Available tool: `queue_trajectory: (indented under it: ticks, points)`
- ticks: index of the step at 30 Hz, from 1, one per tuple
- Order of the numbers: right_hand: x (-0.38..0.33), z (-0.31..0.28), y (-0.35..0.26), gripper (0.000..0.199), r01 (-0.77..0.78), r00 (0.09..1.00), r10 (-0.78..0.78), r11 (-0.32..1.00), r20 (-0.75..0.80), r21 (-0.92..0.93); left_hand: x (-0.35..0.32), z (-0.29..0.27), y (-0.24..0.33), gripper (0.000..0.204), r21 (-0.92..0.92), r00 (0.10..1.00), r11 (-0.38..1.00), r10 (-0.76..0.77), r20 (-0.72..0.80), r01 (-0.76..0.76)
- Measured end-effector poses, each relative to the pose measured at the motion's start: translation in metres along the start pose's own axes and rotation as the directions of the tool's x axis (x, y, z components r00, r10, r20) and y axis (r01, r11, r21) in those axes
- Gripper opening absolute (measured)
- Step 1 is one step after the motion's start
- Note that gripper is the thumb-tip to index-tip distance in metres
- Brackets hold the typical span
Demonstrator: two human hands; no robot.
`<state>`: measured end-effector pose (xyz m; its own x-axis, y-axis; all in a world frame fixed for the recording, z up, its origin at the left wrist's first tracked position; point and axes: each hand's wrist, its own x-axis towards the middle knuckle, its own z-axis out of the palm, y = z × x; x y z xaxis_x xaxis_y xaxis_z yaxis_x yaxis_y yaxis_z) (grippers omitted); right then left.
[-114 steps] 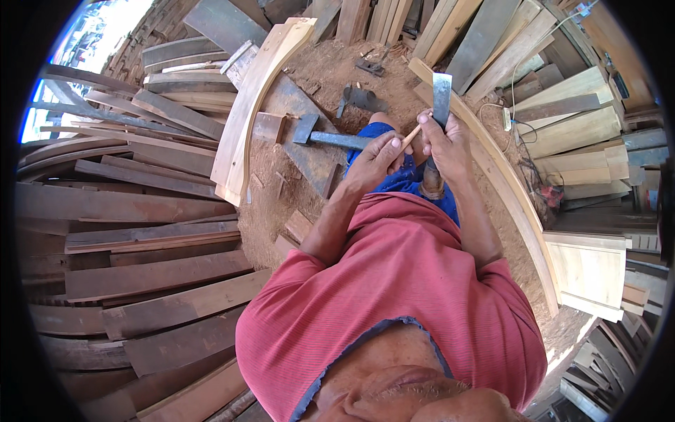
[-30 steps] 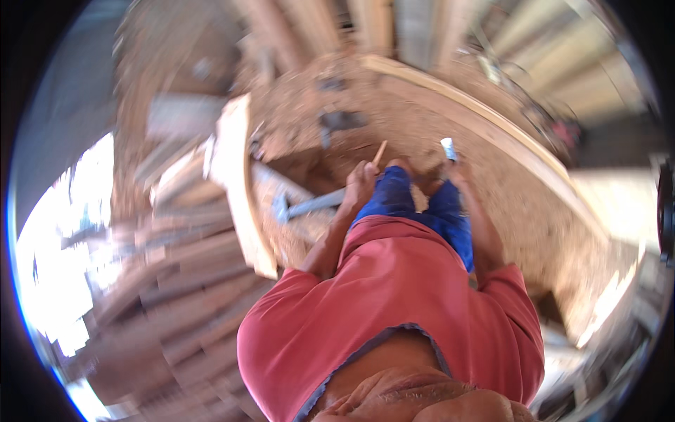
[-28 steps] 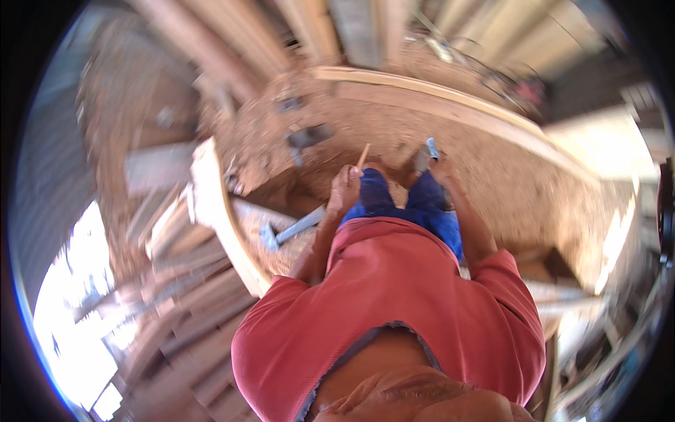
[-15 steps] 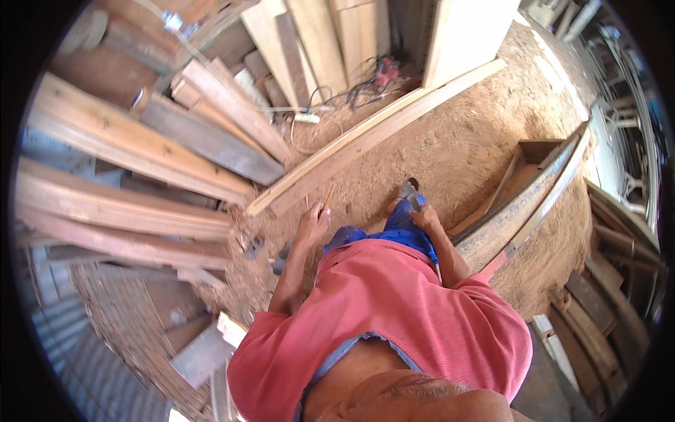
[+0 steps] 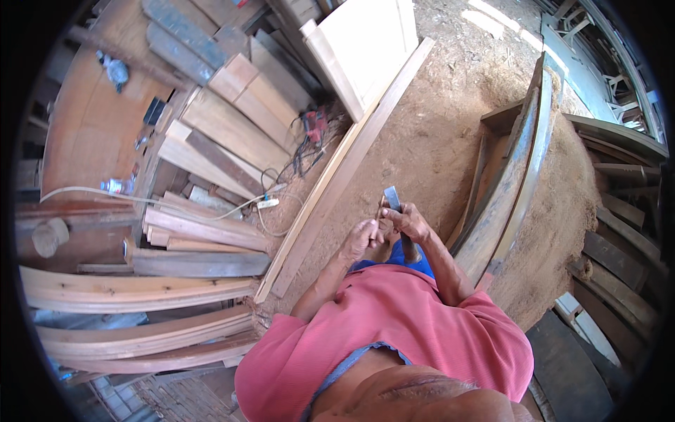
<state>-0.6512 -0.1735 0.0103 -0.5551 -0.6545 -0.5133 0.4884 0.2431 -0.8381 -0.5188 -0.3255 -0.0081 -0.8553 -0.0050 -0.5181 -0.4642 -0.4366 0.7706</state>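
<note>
In front of my waist, my right hand is closed round a chisel. Its flat grey blade points up and away from me, and its dark handle end sticks out below the hand. Close beside it, my left hand pinches a thin brownish stick like a pencil, which stands upright near the right thumb. The fingertips of both hands nearly meet; whether they touch I cannot tell. Blue trousers show behind the wrists.
Long planks lie on the sawdust-covered ground ahead. A red power tool with cables and a white socket strip sit by leaning boards. On the right stands a long curved wooden trough-like piece. Stacked timbers fill the left.
My hands have come together in front of me, the left moving right with the thin stick. The chisel now shows clearly in my right hand. The view has turned toward the left.
</note>
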Motion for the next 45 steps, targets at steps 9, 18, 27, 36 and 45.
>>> queue_trajectory:
  ticks: [9, 18, 27, 36, 45]
  points:
    - [0.056, -0.145, -0.106, 0.022, 0.070, 0.948, -0.077, 0.997, -0.310, -0.034, 0.179, 0.086, 0.088, 0.044, 0.245, 0.984, 0.968, 0.006, 0.178, -0.050]
    - [0.199, -0.310, -0.142, 0.029, -0.282, 0.891, -0.044, 0.728, -0.452, -0.625, 0.410, 0.015, 0.182, 0.031, 0.352, 0.999, 0.936, 0.039, -0.024, -0.028]
    - [0.261, -0.395, -0.135, 0.040, -0.652, 0.654, 0.362, 0.715, -0.664, -0.252, 0.662, 0.016, 0.447, 0.026, 0.888, 0.722, 0.138, 0.642, 0.257, -0.439]
    - [0.430, -0.503, -0.186, 0.046, -0.575, 0.802, 0.303, 0.623, -0.515, -0.531, 0.799, 0.016, 0.597, 0.038, 0.932, 0.636, 0.185, 0.770, 0.059, -0.311]
    - [0.530, -0.673, -0.277, 0.050, -0.508, 0.862, 0.358, 0.604, -0.360, -0.614, 0.996, 0.016, 0.705, 0.057, 0.995, 0.586, 0.077, 0.810, -0.022, -0.070]
